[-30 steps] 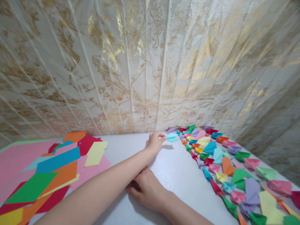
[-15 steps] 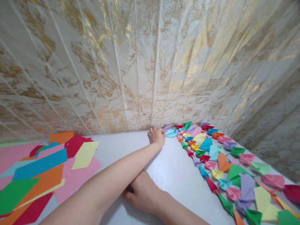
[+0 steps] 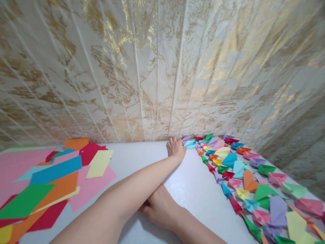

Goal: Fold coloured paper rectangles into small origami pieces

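Observation:
My left hand (image 3: 176, 149) reaches to the table's back edge, palm down. Its fingers are curled, and its thumb side closes on the tip of a light blue origami crane (image 3: 190, 144) at the near-left end of the folded pieces. My right hand (image 3: 162, 206) rests lower down, partly beneath my left forearm. Its thumb and fingers are bent inward, and the forearm covers the fingertips, so anything in them is hidden. Rows of colourful origami cranes (image 3: 231, 161) spread over the table's right side.
Loose paper sheets in several colours, including a blue sheet (image 3: 57, 169) and a pink sheet (image 3: 101, 188), overlap on the left. The white table (image 3: 142, 154) meets a gold-patterned curtain (image 3: 152, 74) at the back; the curtain also runs along the right.
The view has turned slightly left, so the papers, cranes and hands appear farther right. Both hands keep nearly the same pose, the left still at the light blue crane.

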The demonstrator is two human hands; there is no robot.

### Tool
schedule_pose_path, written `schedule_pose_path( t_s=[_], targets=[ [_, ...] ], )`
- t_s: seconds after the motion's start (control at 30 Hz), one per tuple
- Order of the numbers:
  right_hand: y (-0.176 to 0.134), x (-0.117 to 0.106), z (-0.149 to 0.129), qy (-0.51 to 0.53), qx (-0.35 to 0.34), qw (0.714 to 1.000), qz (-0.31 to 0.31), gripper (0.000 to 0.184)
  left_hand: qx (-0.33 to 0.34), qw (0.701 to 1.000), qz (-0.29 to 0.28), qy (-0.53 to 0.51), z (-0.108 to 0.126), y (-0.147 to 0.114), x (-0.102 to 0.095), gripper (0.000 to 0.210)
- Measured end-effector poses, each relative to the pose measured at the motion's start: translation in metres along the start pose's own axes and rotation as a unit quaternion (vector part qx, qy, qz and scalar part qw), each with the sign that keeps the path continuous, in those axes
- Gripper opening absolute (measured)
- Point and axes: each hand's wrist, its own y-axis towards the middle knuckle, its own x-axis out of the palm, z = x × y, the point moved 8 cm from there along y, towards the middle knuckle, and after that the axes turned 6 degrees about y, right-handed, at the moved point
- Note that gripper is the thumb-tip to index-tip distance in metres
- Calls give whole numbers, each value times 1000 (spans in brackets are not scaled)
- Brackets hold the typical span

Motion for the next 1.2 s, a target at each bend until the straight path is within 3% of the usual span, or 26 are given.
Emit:
schedule_pose_path(
  t_s=[0.17,0.3,0.43,0.57,0.63,0.7,0.87,0.97,1.2],
  targets=[
    [0,0,-3,6,2,1000,-21,31,-2,1000,2,-1,-5,-7,-18,32],
    [0,-2,-3,2,28,999,-22,25,34,999,17,3,-33,-38,-67,29],
    [1,-2,-3,-28,55,998,-25,27,22,996,60,56,-107,-91,-134,32],
    [2,-1,-4,-43,53,997,-22,28,-88,979,86,160,-195,-137,-175,46],
    [2,0,-3,-44,46,998,-22,27,-137,966,71,209,-223,-150,-179,50],
    [2,0,-4,-41,38,998,-20,27,-150,958,48,241,-234,-156,-175,47],
    [2,-2,-5,-28,22,999,-10,28,-140,946,17,292,-228,-155,-170,23],
    [2,-3,-5,-30,17,999,-5,28,-143,940,7,310,-227,-154,-173,19],
    [3,-5,-5,-27,15,1000,-2,29,-113,936,15,333,-226,-155,-172,47]
  ],
)
